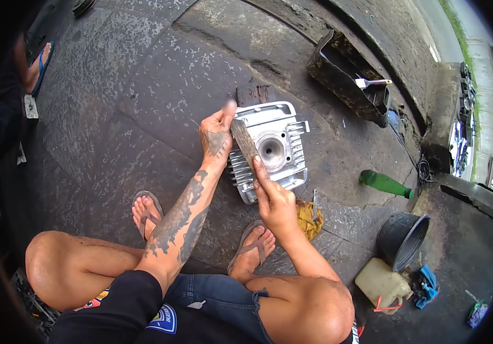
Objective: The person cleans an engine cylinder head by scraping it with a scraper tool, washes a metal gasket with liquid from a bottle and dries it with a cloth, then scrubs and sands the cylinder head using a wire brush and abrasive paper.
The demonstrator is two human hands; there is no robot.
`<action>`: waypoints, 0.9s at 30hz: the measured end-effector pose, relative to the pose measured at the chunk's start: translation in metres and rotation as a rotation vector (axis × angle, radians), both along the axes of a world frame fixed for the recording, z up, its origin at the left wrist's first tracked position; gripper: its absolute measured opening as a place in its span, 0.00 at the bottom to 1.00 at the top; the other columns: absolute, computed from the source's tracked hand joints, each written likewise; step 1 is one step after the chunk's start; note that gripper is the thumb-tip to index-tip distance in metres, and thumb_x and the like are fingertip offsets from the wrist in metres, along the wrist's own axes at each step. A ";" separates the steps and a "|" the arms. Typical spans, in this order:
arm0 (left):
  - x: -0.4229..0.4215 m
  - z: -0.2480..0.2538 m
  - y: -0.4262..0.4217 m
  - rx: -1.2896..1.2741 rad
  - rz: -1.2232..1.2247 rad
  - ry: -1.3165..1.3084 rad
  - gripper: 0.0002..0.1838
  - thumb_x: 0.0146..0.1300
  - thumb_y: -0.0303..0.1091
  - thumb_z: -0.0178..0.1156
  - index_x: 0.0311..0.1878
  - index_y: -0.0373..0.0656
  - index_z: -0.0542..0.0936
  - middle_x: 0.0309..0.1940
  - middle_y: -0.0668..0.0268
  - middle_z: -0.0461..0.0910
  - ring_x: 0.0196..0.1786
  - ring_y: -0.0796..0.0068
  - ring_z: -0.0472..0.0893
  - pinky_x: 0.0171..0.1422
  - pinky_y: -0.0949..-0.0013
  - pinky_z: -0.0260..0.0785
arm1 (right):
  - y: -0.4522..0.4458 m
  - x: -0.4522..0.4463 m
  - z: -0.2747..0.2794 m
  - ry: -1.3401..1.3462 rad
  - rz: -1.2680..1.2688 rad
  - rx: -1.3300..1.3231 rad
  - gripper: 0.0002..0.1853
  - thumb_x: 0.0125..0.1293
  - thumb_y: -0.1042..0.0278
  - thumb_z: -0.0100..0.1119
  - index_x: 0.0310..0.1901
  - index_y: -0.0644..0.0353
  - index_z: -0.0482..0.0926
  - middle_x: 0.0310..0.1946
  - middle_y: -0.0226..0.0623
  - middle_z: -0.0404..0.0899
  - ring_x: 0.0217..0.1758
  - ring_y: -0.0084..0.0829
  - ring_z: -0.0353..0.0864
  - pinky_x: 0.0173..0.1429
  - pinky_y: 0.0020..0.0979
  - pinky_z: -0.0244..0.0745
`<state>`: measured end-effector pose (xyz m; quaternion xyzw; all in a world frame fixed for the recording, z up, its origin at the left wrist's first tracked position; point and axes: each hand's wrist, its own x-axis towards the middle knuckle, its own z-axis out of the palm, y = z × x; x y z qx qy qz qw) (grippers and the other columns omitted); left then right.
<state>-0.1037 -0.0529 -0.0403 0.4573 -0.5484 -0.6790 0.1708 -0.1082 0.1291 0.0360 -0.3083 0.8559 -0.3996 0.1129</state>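
Where the finned metal part lies: I have the finned metal part [272, 152] on the dark floor [109, 114] ahead of the person's right foot [255, 249], its round recess and central hole facing up, with fins along its left and right edges.
Flat bar: the worn, brownish flat bar [245, 140] slants across the left half of the metal part's upper face, just beside the recess.
Right hand: I see the right hand [274, 203] gripping the near end of the bar over the metal part's lower edge, index finger stretched along it.
Left hand: the left hand [216, 136] is against the metal part's upper left edge, thumb pointing up near the bar's far end; its fingers are mostly hidden from me, so I cannot tell what they close on.
Wooden block: the wooden block [255, 93] juts out past the metal part's top edge; I cannot tell whether it bears any weight.
Yellow cloth: the crumpled yellow cloth [308, 221] lies just below the metal part's lower right corner.
Green bottle: the green bottle [385, 183] lies on its side, well to the right of the metal part.
Black trough: above and right of the metal part, I make out the black trough [327, 66] with a paintbrush [372, 83] across it.
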 end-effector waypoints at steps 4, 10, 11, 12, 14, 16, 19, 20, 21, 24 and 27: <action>-0.001 0.001 0.002 -0.055 -0.025 -0.024 0.24 0.68 0.53 0.61 0.41 0.38 0.88 0.27 0.67 0.85 0.33 0.82 0.78 0.42 0.72 0.71 | 0.009 -0.048 0.002 -0.135 -0.316 0.084 0.26 0.70 0.74 0.56 0.70 0.53 0.69 0.22 0.43 0.78 0.20 0.19 0.72 0.29 0.23 0.72; 0.004 0.010 0.000 -0.029 -0.029 -0.038 0.24 0.70 0.51 0.60 0.40 0.36 0.88 0.28 0.67 0.86 0.33 0.81 0.79 0.41 0.72 0.71 | 0.019 -0.023 0.002 -0.135 -0.116 0.164 0.28 0.69 0.75 0.56 0.71 0.49 0.68 0.33 0.53 0.84 0.26 0.31 0.85 0.33 0.35 0.80; 0.004 0.006 0.003 -0.029 -0.031 -0.021 0.23 0.70 0.51 0.60 0.40 0.36 0.88 0.27 0.67 0.85 0.33 0.81 0.78 0.41 0.73 0.71 | 0.017 -0.028 0.002 -0.150 -0.153 0.154 0.28 0.70 0.74 0.56 0.71 0.49 0.67 0.32 0.53 0.84 0.26 0.33 0.85 0.34 0.37 0.80; -0.001 0.008 0.002 -0.034 -0.029 0.007 0.23 0.70 0.51 0.60 0.40 0.36 0.88 0.27 0.67 0.85 0.33 0.81 0.78 0.41 0.73 0.71 | 0.015 -0.034 0.002 -0.164 -0.191 0.142 0.28 0.70 0.74 0.56 0.71 0.50 0.67 0.31 0.53 0.84 0.26 0.35 0.86 0.34 0.38 0.80; -0.002 0.010 0.000 -0.071 -0.018 -0.026 0.24 0.70 0.51 0.59 0.40 0.36 0.87 0.26 0.68 0.85 0.32 0.82 0.77 0.41 0.73 0.70 | 0.013 -0.023 -0.002 -0.134 -0.124 0.136 0.29 0.69 0.73 0.58 0.71 0.49 0.67 0.29 0.53 0.83 0.26 0.36 0.86 0.35 0.39 0.80; 0.002 0.007 0.000 -0.026 -0.026 -0.014 0.24 0.71 0.51 0.59 0.40 0.35 0.87 0.26 0.68 0.84 0.32 0.81 0.77 0.41 0.73 0.70 | 0.015 -0.006 -0.004 -0.133 -0.042 0.148 0.30 0.68 0.72 0.60 0.71 0.47 0.68 0.27 0.51 0.83 0.26 0.39 0.86 0.37 0.39 0.81; 0.006 0.008 0.004 0.003 -0.026 0.045 0.24 0.71 0.50 0.59 0.40 0.35 0.87 0.28 0.68 0.84 0.34 0.81 0.77 0.42 0.73 0.70 | 0.019 -0.039 -0.001 -0.193 -0.267 0.026 0.30 0.68 0.74 0.58 0.72 0.48 0.66 0.26 0.52 0.83 0.23 0.38 0.85 0.33 0.39 0.80; 0.001 0.009 0.002 0.000 -0.020 0.058 0.24 0.71 0.50 0.59 0.40 0.35 0.87 0.29 0.69 0.84 0.34 0.81 0.77 0.43 0.74 0.70 | 0.017 -0.012 0.003 -0.098 -0.100 0.125 0.29 0.67 0.77 0.58 0.70 0.50 0.69 0.32 0.54 0.84 0.24 0.21 0.80 0.34 0.30 0.78; 0.001 0.007 0.001 -0.035 -0.021 0.063 0.23 0.71 0.50 0.59 0.41 0.35 0.87 0.30 0.69 0.84 0.34 0.82 0.77 0.43 0.74 0.70 | 0.020 -0.008 0.003 -0.090 -0.105 0.112 0.29 0.67 0.77 0.58 0.70 0.50 0.69 0.32 0.54 0.84 0.24 0.21 0.80 0.34 0.30 0.78; 0.004 0.010 0.002 0.062 0.024 0.067 0.23 0.71 0.49 0.59 0.42 0.34 0.87 0.31 0.69 0.85 0.35 0.82 0.77 0.43 0.75 0.70 | 0.035 -0.007 -0.006 -0.170 -0.187 0.032 0.30 0.67 0.77 0.57 0.71 0.45 0.68 0.24 0.53 0.80 0.25 0.28 0.84 0.36 0.30 0.77; 0.005 0.009 0.004 0.059 -0.007 0.085 0.24 0.71 0.49 0.59 0.42 0.32 0.86 0.32 0.68 0.85 0.35 0.82 0.78 0.43 0.75 0.71 | 0.035 0.008 0.008 -0.189 -0.239 0.121 0.29 0.68 0.76 0.56 0.71 0.46 0.68 0.30 0.55 0.82 0.24 0.30 0.82 0.36 0.29 0.77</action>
